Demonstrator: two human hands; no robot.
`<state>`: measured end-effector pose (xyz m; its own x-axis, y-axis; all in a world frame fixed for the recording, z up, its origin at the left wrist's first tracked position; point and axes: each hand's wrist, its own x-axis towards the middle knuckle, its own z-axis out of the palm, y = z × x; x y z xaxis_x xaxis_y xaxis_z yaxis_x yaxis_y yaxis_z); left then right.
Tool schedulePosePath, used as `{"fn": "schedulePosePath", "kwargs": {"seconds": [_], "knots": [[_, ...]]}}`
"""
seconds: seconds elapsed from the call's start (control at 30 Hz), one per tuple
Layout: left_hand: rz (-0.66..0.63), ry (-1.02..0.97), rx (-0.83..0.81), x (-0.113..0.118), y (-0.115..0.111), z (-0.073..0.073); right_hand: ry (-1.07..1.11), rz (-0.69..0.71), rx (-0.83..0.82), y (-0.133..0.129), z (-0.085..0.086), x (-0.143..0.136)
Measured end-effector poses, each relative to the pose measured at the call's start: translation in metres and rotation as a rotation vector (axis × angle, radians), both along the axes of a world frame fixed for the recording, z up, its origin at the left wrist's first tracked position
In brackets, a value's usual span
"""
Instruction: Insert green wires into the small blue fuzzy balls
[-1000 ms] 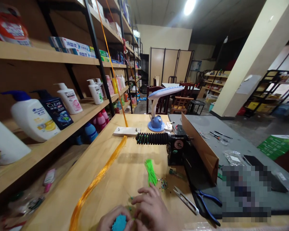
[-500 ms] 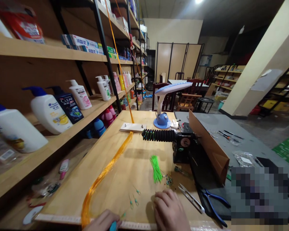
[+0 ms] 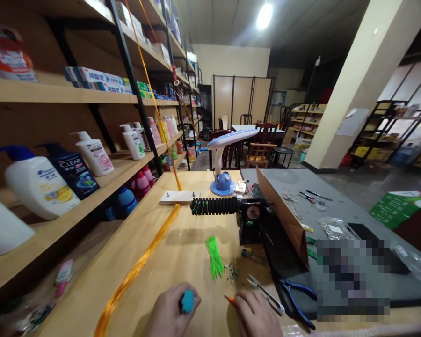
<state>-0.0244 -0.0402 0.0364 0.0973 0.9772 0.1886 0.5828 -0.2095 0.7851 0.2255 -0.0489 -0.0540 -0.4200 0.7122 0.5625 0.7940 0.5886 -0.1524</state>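
Observation:
My left hand [image 3: 171,311] is closed around a teal, rounded object [image 3: 187,302] above the wooden table; only its blunt end shows, so I cannot tell its kind. To the right, my right hand [image 3: 257,313] is closed with an orange, pointed tool [image 3: 229,299] showing at the fingers, its dark tip toward my left hand; the rest is hidden. Beyond the hands lie a bundle of bright green strands [image 3: 214,258] and small loose beads [image 3: 233,272]. Beside my right hand are thread snips [image 3: 266,294] and blue-handled pliers [image 3: 298,299].
A black ridged roller [image 3: 215,206] on a stand has green threads round its end. Orange thread [image 3: 136,271] runs over the table from a white plate [image 3: 175,197]. A blue desk lamp [image 3: 222,182] and an upright brown board [image 3: 282,220] stand behind. Shelves with bottles [image 3: 42,187] line the left.
My left hand has risen from the table's front edge with the teal object. An orange tool now shows in my right hand, which lay bare before. The view has swung right.

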Motion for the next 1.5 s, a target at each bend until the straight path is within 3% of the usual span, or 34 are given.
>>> {"fn": "schedulePosePath", "kwargs": {"seconds": [0.03, 0.1, 0.2, 0.4, 0.6, 0.77, 0.9, 1.07, 1.17, 1.33, 1.4, 1.5], "knots": [[-0.038, 0.061, -0.05, 0.01, 0.011, 0.002, 0.001, -0.006, -0.001, 0.001, -0.001, 0.004], [0.003, 0.233, -0.138, 0.028, 0.033, 0.003, 0.017, -0.037, 0.011, 0.001, -0.005, 0.011], [0.054, 0.315, -0.192, 0.046, 0.058, 0.003, 0.047, -0.065, 0.059, 0.003, -0.016, 0.015], [0.103, 0.354, -0.255, 0.054, 0.076, -0.011, 0.119, -0.102, 0.06, 0.005, -0.026, 0.015], [0.113, 0.164, -0.344, 0.044, 0.081, -0.032, 0.144, -0.11, 0.022, 0.003, -0.019, 0.021], [0.099, -0.069, -0.415, 0.041, 0.082, -0.04, 0.125, -0.09, 0.009, 0.003, -0.012, 0.025], [0.075, -0.272, -0.49, 0.04, 0.077, -0.035, 0.104, -0.081, 0.008, 0.004, -0.008, 0.028], [0.028, -0.514, -0.616, 0.042, 0.065, -0.018, 0.161, -0.063, 0.022, 0.001, 0.005, 0.026], [-0.007, -0.645, -0.654, 0.047, 0.055, -0.013, 0.446, -0.046, -0.169, 0.006, 0.022, 0.01], [-0.052, -0.845, -0.673, 0.061, 0.043, -0.019, 1.204, -0.055, -0.969, 0.036, 0.046, -0.03], [-0.06, -0.844, -0.676, 0.066, 0.04, -0.021, 1.387, -0.039, -1.084, 0.047, 0.05, -0.04], [-0.067, -0.858, -0.693, 0.073, 0.039, -0.022, 1.526, 0.001, -1.098, 0.054, 0.051, -0.043]]}}
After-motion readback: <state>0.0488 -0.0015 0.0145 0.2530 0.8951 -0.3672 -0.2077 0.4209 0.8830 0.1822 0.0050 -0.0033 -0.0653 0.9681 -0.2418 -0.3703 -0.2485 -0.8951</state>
